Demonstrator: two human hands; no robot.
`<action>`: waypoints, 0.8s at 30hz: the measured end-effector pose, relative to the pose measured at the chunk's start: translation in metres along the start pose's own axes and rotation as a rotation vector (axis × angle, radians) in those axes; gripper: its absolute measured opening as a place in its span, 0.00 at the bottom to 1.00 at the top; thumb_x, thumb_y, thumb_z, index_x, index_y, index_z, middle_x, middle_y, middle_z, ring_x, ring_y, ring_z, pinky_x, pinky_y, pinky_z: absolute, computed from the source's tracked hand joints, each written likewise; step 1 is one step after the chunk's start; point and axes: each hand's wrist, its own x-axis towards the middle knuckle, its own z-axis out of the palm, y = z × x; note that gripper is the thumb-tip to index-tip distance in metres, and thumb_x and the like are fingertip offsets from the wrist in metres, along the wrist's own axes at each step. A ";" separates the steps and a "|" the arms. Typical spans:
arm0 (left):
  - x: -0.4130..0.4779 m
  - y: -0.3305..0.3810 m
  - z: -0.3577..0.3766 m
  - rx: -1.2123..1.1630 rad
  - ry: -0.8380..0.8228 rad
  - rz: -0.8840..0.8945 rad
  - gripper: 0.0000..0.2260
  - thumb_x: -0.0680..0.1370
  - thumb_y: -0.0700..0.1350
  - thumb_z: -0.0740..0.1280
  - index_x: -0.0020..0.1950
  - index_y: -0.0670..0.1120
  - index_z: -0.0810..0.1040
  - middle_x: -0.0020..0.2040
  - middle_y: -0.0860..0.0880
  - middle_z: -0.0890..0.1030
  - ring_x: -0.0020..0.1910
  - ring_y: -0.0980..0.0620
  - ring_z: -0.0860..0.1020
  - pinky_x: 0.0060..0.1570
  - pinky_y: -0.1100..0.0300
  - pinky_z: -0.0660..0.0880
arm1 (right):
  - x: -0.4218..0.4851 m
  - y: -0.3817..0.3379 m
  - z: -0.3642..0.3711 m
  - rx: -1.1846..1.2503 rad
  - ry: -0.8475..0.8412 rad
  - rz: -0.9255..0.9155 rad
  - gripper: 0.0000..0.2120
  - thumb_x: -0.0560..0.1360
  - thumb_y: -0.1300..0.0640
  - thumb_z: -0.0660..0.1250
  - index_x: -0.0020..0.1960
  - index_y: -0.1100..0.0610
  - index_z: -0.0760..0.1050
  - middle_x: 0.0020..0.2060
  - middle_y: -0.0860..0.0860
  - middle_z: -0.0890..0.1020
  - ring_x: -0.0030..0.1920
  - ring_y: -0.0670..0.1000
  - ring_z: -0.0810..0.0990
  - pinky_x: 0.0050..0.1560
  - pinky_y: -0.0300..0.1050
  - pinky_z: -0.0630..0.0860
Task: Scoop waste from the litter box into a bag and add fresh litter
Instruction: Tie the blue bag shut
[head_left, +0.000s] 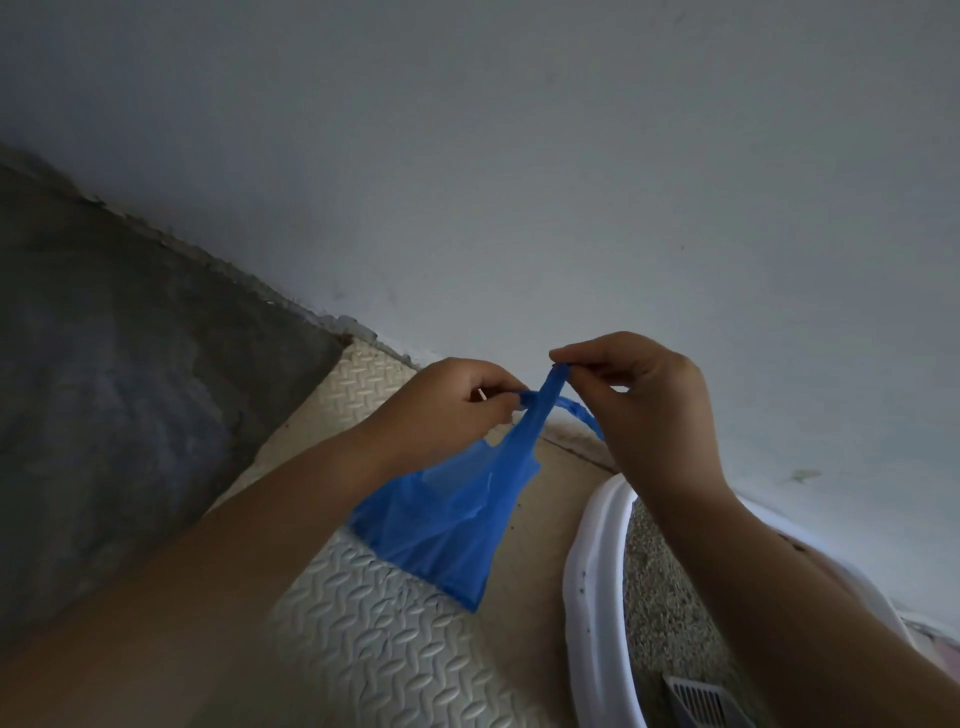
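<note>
Pinching both handles of a blue plastic bag (447, 519), left hand (441, 410) and right hand (649, 400) spread it, probably readying it for waste; white litter box (592, 561) sits lower right, scoop (701, 701) inside.

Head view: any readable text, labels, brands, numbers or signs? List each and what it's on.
No readable text anywhere in this view.
blue bag: plain plastic, no print visible.
litter box: plain white rim, no label.
foam mat: embossed pattern only, no letters.
slotted scoop: cut off by the frame edge, no marking visible.
wall: bare, a few smudges.
</note>
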 end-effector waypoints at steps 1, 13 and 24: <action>0.000 0.000 -0.001 -0.036 -0.011 -0.013 0.09 0.79 0.45 0.63 0.48 0.56 0.81 0.37 0.58 0.81 0.35 0.55 0.78 0.42 0.55 0.77 | 0.000 0.001 0.001 0.018 -0.004 0.014 0.13 0.73 0.65 0.70 0.46 0.46 0.81 0.40 0.41 0.83 0.42 0.43 0.81 0.47 0.37 0.78; 0.007 -0.006 0.007 0.061 -0.015 0.057 0.08 0.73 0.52 0.71 0.50 0.52 0.81 0.39 0.57 0.81 0.37 0.58 0.80 0.37 0.65 0.76 | 0.003 0.007 0.005 0.179 -0.087 0.093 0.16 0.72 0.65 0.71 0.43 0.43 0.80 0.38 0.39 0.83 0.41 0.40 0.83 0.44 0.31 0.77; 0.012 -0.018 0.001 0.068 0.114 0.064 0.07 0.75 0.48 0.69 0.37 0.54 0.77 0.30 0.59 0.75 0.30 0.60 0.72 0.32 0.68 0.68 | -0.003 0.015 0.001 -0.041 -0.381 0.368 0.03 0.71 0.50 0.73 0.45 0.46 0.81 0.36 0.41 0.83 0.38 0.38 0.81 0.39 0.32 0.75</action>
